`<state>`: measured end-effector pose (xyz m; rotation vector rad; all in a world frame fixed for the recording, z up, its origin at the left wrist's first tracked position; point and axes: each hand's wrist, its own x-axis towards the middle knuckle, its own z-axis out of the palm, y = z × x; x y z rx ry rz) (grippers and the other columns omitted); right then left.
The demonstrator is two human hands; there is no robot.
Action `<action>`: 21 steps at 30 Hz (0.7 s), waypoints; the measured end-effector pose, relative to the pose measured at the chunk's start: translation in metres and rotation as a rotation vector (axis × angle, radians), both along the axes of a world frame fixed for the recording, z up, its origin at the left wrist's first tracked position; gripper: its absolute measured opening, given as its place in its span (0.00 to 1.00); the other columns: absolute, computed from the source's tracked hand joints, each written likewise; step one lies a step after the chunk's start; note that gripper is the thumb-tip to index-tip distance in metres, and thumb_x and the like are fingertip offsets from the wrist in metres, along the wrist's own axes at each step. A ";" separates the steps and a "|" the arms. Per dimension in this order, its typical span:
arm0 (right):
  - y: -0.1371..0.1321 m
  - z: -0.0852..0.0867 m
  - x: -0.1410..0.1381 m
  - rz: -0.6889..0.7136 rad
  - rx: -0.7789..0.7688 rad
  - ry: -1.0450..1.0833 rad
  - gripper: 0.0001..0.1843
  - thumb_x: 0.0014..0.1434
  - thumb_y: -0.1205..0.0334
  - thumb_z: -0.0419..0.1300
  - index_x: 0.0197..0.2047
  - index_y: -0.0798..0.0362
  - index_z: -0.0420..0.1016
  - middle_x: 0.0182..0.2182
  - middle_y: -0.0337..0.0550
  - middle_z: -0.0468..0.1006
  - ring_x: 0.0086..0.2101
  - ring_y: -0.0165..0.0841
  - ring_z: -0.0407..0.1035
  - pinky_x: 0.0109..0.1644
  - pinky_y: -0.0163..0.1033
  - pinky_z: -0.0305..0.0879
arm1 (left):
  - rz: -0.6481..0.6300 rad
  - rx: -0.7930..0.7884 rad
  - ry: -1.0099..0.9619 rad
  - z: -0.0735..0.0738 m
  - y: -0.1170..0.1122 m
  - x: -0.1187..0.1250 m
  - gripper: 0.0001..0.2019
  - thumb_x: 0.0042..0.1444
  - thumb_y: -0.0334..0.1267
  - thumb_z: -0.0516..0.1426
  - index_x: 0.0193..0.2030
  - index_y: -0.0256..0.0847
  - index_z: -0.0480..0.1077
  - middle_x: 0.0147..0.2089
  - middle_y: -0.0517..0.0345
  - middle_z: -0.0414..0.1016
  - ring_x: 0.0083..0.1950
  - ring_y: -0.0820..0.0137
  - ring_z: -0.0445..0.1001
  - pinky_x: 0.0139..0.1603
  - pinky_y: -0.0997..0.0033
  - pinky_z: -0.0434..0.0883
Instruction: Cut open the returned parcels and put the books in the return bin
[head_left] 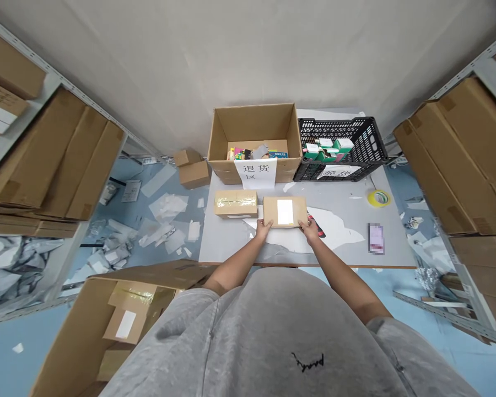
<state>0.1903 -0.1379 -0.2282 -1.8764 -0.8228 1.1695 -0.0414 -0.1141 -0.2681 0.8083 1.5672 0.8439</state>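
Observation:
A small cardboard box (271, 212) with a white label on its upper face is gripped between both my hands over the table. My left hand (263, 229) closes on its near left corner, and my right hand (310, 230) on its near right corner. Just beside the right hand is a red and black object (320, 228), partly hidden by the fingers; its kind is unclear. To the left stands another cardboard box (236, 204), sealed with shiny tape. White paper (339, 231) lies beneath and around the held box.
At the table's (388, 231) back stand a large open carton (252, 118) holding colourful packages and a black plastic crate (374, 146) with green-and-white boxes. Yellow tape (379, 198) and a phone (376, 239) lie right. An open carton (66, 342) of boxes stands lower left; shelves flank both sides.

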 end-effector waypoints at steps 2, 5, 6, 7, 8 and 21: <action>-0.003 -0.001 0.007 0.063 0.038 -0.057 0.36 0.60 0.53 0.65 0.69 0.50 0.61 0.58 0.55 0.77 0.57 0.44 0.74 0.56 0.48 0.78 | -0.002 0.056 0.001 -0.003 -0.005 -0.002 0.26 0.58 0.45 0.69 0.57 0.41 0.64 0.60 0.41 0.77 0.58 0.63 0.79 0.58 0.60 0.76; -0.006 -0.002 0.019 0.138 0.064 -0.050 0.46 0.54 0.58 0.68 0.73 0.47 0.56 0.65 0.54 0.71 0.60 0.43 0.71 0.58 0.48 0.75 | -0.040 0.081 -0.013 -0.005 -0.005 -0.009 0.30 0.52 0.40 0.73 0.56 0.41 0.63 0.61 0.40 0.75 0.56 0.62 0.80 0.57 0.58 0.76; -0.007 -0.002 0.022 0.161 0.068 -0.022 0.48 0.52 0.59 0.69 0.74 0.47 0.56 0.65 0.53 0.71 0.60 0.43 0.71 0.58 0.48 0.75 | -0.056 0.080 -0.010 -0.005 -0.004 -0.012 0.31 0.50 0.39 0.74 0.56 0.41 0.63 0.61 0.40 0.74 0.56 0.61 0.80 0.57 0.58 0.77; -0.007 -0.002 0.024 0.180 0.067 0.008 0.50 0.51 0.59 0.70 0.74 0.48 0.57 0.65 0.53 0.71 0.59 0.43 0.72 0.58 0.47 0.75 | -0.074 0.079 -0.003 -0.004 -0.002 -0.015 0.31 0.49 0.38 0.74 0.55 0.41 0.64 0.62 0.40 0.74 0.55 0.62 0.81 0.56 0.58 0.77; -0.008 -0.002 0.026 0.193 0.063 0.032 0.50 0.50 0.60 0.70 0.74 0.48 0.57 0.64 0.53 0.72 0.58 0.44 0.72 0.58 0.48 0.75 | -0.091 0.076 0.005 -0.004 -0.001 -0.018 0.32 0.48 0.38 0.75 0.55 0.41 0.64 0.62 0.40 0.74 0.55 0.62 0.81 0.56 0.58 0.77; -0.036 0.002 0.043 0.398 -0.171 0.229 0.36 0.46 0.65 0.67 0.61 0.49 0.76 0.59 0.50 0.80 0.60 0.48 0.71 0.65 0.53 0.66 | -0.337 0.220 0.224 -0.015 -0.038 -0.042 0.55 0.37 0.32 0.76 0.74 0.46 0.59 0.70 0.43 0.67 0.70 0.49 0.68 0.71 0.47 0.65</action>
